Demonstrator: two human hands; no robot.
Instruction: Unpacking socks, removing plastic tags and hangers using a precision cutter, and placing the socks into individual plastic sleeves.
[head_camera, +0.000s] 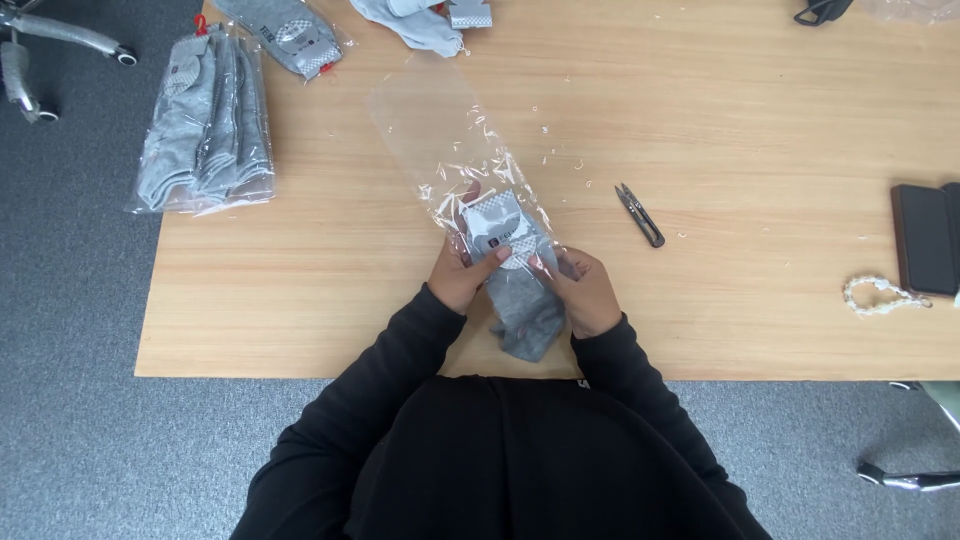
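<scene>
The left hand (462, 275) and right hand (583, 290) both grip a pair of grey socks (520, 295) at the near edge of the bench (760, 130). The socks carry a patterned card label at the top. Their upper end sits inside the mouth of a clear plastic bag (445, 135); the lower end hangs free. Black thread snips (640, 214) lie just right.
</scene>
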